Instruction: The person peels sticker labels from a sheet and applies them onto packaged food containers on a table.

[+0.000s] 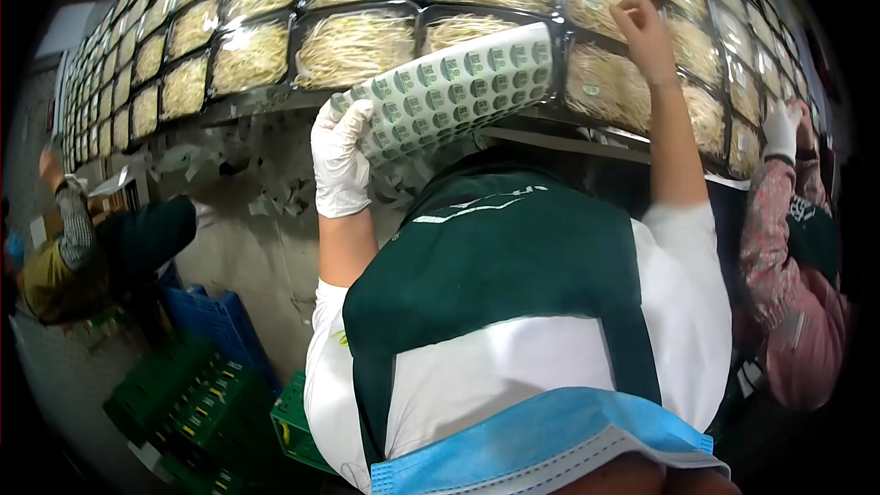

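Observation:
My left hand (343,154), in a white glove, is closed on the left end of a sheet of round green-and-white stickers (449,87). The sheet slants over the front edge of the packed trays. Bare and raised, my right hand (644,32) has its fingers bent together over the trays to the right of the sheet; whether something small is between the fingertips cannot be made out. Below it lies a clear-lidded black tray of bean sprouts (600,90) with a round green sticker on its lid.
Rows of packed sprout trays (353,46) cover the work surface. A co-worker (793,257) stands at the right edge, hands over the trays; another person (64,257) is at the far left. Green crates (206,403) and a blue pallet (215,321) stand at the lower left.

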Motion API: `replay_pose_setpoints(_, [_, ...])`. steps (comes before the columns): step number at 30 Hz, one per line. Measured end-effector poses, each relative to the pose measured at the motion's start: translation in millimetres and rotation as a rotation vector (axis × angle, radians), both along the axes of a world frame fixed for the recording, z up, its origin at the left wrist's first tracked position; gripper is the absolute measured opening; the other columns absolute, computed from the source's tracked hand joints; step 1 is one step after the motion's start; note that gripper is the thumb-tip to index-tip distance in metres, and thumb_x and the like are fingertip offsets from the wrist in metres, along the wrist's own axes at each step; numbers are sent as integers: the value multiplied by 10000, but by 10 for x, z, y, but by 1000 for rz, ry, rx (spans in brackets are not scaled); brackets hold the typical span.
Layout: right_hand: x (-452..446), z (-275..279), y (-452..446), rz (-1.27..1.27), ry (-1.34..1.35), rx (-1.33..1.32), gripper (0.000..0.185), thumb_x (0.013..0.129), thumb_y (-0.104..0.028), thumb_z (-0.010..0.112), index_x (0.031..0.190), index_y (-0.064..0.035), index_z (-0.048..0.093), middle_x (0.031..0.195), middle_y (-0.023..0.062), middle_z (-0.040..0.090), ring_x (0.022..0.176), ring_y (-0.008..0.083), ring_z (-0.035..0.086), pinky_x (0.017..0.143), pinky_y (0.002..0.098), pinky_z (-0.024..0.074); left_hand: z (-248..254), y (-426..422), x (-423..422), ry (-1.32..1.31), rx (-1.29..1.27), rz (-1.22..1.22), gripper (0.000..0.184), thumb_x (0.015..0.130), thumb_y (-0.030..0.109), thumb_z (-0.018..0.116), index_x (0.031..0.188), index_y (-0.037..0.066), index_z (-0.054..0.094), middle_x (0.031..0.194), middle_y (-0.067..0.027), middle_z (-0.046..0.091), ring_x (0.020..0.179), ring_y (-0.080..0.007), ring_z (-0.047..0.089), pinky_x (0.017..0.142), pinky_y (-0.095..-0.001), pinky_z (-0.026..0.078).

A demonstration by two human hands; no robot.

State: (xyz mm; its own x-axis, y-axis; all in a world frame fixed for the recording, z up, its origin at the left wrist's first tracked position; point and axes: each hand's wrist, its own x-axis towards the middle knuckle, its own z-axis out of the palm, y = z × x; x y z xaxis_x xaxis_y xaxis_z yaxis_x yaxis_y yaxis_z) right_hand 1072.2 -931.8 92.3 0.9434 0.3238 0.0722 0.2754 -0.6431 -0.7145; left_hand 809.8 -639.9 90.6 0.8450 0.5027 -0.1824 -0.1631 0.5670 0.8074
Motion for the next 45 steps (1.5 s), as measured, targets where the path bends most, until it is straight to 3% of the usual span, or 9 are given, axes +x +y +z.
replay_pose_setpoints(2, [-704, 171, 364, 278, 184, 534, 273, 801, -182, 589, 1040, -58, 539, 784, 23, 572, 700, 101, 536, 600, 221, 430, 38, 7, -56, -19, -53, -7, 186, 756, 27, 604, 940, -6, 595, 897, -91, 631, 771, -147, 605, 712, -279, 484])
replay_pose_setpoints(4, [-1171, 270, 584, 415, 221, 472, 397, 784, -132, 611, 1162, -117, 489, 827, 19, 579, 687, 79, 541, 586, 204, 423, 18, 6, -135, -34, 8, 16, 217, 751, 21, 609, 965, -7, 584, 903, -93, 631, 767, -153, 608, 732, -285, 485])
replay_pose_setpoints(11, [-1445, 402, 822, 423, 533, 666, 318, 761, -22, 609, 1051, 48, 500, 820, 61, 606, 718, 72, 571, 623, 175, 460, 254, -103, -308, -142, 307, 98, 369, 656, -91, 632, 1009, -21, 552, 1037, -156, 585, 946, -182, 571, 799, -260, 461])
replay_pose_setpoints(20, [-1895, 434, 923, 423, 679, 732, 112, 773, -63, 613, 815, -1, 530, 651, 20, 580, 546, 46, 516, 479, 159, 380, 167, 137, -922, -228, 370, 136, 128, 703, 2, 655, 819, -1, 602, 927, -245, 597, 865, -253, 608, 694, -261, 489])
replay_pose_setpoints(26, [-1705, 167, 974, 582, 534, 412, 300, 768, -245, 650, 609, -37, 504, 486, -51, 410, 437, 39, 345, 396, 214, 269, 217, 178, -1134, -172, 300, 132, 119, 696, 13, 673, 810, 7, 639, 859, -124, 644, 751, -136, 604, 697, -240, 473])
replay_pose_setpoints(29, [-1640, 672, 1057, 797, -582, 8, 418, 642, -361, 708, 871, -34, 585, 860, 84, 576, 794, 247, 530, 688, 318, 428, 329, 208, -1094, -75, 465, 73, 104, 710, 15, 656, 814, 14, 644, 902, -168, 628, 780, -163, 612, 709, -248, 479])
replay_pose_setpoints(30, [-1665, 831, 1107, 800, -662, -20, 456, 648, -375, 693, 959, -62, 577, 961, 84, 566, 894, 270, 520, 746, 336, 430, 341, 207, -1086, -200, 437, 21, 103, 725, 18, 638, 827, 8, 634, 930, -204, 609, 811, -194, 612, 708, -260, 486])
replay_pose_setpoints(35, [-1739, 939, 1341, 1105, -458, -19, 166, 694, -215, 662, 780, -97, 585, 719, 33, 573, 693, 234, 548, 607, 336, 439, 312, 211, -974, -423, 493, 15, 133, 768, 56, 599, 881, -10, 570, 989, -305, 549, 892, -294, 595, 686, -303, 505])
replay_pose_setpoints(45, [-1722, 927, 1334, 976, -744, -12, 127, 663, -83, 610, 740, -102, 511, 631, 25, 527, 604, 207, 535, 533, 312, 426, 580, 69, -918, -61, 378, 99, 207, 744, 56, 637, 900, -73, 595, 941, -221, 601, 819, -199, 612, 724, -268, 493])
